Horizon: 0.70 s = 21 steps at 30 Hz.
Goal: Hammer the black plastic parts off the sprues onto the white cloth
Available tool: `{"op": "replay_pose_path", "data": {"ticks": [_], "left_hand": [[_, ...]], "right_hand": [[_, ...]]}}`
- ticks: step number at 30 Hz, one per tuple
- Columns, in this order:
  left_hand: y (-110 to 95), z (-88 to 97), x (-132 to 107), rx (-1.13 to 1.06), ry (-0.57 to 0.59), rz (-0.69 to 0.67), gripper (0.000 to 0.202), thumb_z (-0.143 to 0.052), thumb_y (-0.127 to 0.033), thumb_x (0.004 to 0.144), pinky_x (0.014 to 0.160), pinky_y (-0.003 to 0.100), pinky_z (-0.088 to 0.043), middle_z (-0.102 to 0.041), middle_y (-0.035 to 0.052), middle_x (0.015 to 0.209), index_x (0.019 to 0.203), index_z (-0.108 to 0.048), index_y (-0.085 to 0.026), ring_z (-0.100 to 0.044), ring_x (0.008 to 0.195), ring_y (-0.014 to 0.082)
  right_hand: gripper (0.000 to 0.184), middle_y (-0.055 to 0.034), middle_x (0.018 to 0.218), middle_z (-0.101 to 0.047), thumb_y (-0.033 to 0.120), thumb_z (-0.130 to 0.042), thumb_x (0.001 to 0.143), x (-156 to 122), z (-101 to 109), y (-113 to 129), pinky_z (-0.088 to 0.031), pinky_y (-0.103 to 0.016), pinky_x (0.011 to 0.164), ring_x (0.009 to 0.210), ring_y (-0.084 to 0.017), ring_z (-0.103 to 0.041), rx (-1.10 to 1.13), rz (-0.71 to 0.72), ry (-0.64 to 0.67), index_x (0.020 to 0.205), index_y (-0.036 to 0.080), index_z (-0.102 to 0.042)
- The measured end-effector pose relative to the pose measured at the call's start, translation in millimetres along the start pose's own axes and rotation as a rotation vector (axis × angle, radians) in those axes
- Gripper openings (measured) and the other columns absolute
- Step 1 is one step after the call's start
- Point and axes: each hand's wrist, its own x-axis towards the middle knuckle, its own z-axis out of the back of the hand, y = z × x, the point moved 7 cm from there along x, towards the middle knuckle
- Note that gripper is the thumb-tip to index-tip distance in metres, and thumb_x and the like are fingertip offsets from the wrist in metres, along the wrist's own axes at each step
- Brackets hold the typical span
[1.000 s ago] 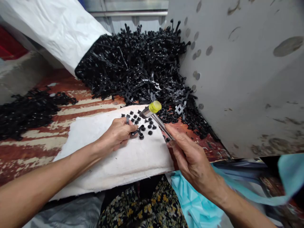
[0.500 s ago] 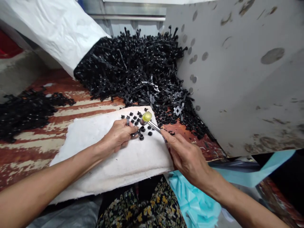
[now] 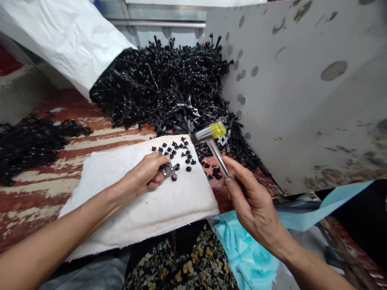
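Note:
My right hand (image 3: 252,201) is closed round the metal handle of a small hammer (image 3: 211,136) with a yellow-tipped head, raised above the bench. My left hand (image 3: 145,175) rests on a white cloth pad (image 3: 163,209), its fingertips pinching a black cross-shaped plastic piece (image 3: 169,169) flat against the pad. Several small black round buttons (image 3: 178,151) lie loose on the pad just beyond my left fingers. The hammer head hangs right of them, over the pad's far right corner.
A big heap of black plastic runners (image 3: 169,88) spills from a white sack (image 3: 66,36) at the back. A grey spotted board (image 3: 302,100) stands on the right. More black pieces (image 3: 30,141) lie left on the red worn bench (image 3: 36,189). Light-blue sheeting (image 3: 248,253) lies below.
The hammer came down onto the pieces by my left fingers half a second ago and has since swung back up and to the right. My left hand stays on the pad.

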Motion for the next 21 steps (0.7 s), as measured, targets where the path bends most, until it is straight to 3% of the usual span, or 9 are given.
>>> {"op": "replay_pose_path", "data": {"ticks": [3, 6, 9, 11, 15, 19, 21], "left_hand": [[2.3, -4.5, -9.0, 0.042, 0.082, -0.017, 0.014, -0.058, -0.022, 0.084, 0.032, 0.014, -0.014, -0.053, -0.0019, 0.057, 0.071, -0.056, -0.017, -0.028, 0.031, 0.0022], [4.2, -18.2, -15.1, 0.201, 0.209, -0.107, 0.025, -0.062, -0.03, 0.081, 0.035, 0.015, -0.016, -0.048, -0.0022, 0.051, 0.062, -0.056, -0.015, -0.028, 0.034, 0.0022], [4.8, -31.3, -15.7, 0.39, 0.311, -0.199, 0.033, -0.06, -0.037, 0.08, 0.038, 0.016, -0.017, -0.048, -0.0014, 0.049, 0.056, -0.054, -0.015, -0.03, 0.039, 0.0035], [4.4, -34.8, -13.6, 0.485, 0.335, -0.235, 0.036, -0.057, -0.04, 0.081, 0.04, 0.017, -0.017, -0.044, -0.0032, 0.047, 0.055, -0.054, -0.015, -0.029, 0.042, 0.0045], [3.8, -35.7, -9.9, 0.582, 0.36, -0.27, 0.039, -0.051, -0.046, 0.082, 0.043, 0.019, -0.017, -0.041, -0.0047, 0.048, 0.057, -0.055, -0.016, -0.027, 0.045, 0.0058], [3.4, -36.8, -8.2, 0.614, 0.359, -0.268, 0.04, -0.048, -0.047, 0.083, 0.043, 0.021, -0.018, -0.04, -0.0048, 0.048, 0.058, -0.054, -0.017, -0.028, 0.044, 0.0066], [2.2, -38.3, -7.3, 0.63, 0.359, -0.267, 0.039, -0.047, -0.046, 0.083, 0.044, 0.022, -0.019, -0.039, -0.0049, 0.047, 0.057, -0.053, -0.017, -0.029, 0.044, 0.007]], "right_hand": [[0.043, -0.0048, 0.126, -0.067, 0.018, -0.051, 0.095, -8.1, 3.4, -16.9, -0.055, -0.038, 0.092, 0.101, -0.02, -0.068, 0.117, -0.182, -0.077, 0.135, 0.033, -0.058], [0.036, -0.0043, 0.104, -0.07, 0.026, -0.053, 0.095, -15.8, -5.2, -40.3, -0.057, -0.031, 0.072, 0.079, -0.015, -0.065, 0.242, -0.342, -0.049, 0.13, 0.029, -0.061], [0.037, 0.0025, 0.075, -0.061, 0.035, -0.054, 0.095, -20.1, -11.6, -58.0, -0.043, -0.021, 0.044, 0.051, -0.01, -0.05, 0.36, -0.471, -0.041, 0.131, 0.027, -0.058], [0.04, 0.0047, 0.071, -0.057, 0.038, -0.054, 0.095, -20.8, -12.9, -62.6, -0.036, -0.019, 0.038, 0.044, -0.008, -0.042, 0.41, -0.512, -0.044, 0.133, 0.026, -0.054], [0.038, 0.0041, 0.075, -0.057, 0.035, -0.052, 0.096, -20.2, -12.0, -61.4, -0.036, -0.02, 0.042, 0.048, -0.008, -0.043, 0.388, -0.479, -0.035, 0.134, 0.027, -0.054], [0.036, 0.0021, 0.079, -0.058, 0.03, -0.05, 0.097, -20.1, -11.5, -58.0, -0.046, -0.024, 0.06, 0.068, -0.012, -0.055, 0.33, -0.389, -0.025, 0.133, 0.029, -0.055], [0.036, 0.0017, 0.078, -0.058, 0.029, -0.049, 0.097, -20.5, -11.7, -58.1, -0.046, -0.026, 0.062, 0.071, -0.013, -0.057, 0.325, -0.383, -0.028, 0.133, 0.029, -0.055]]}}
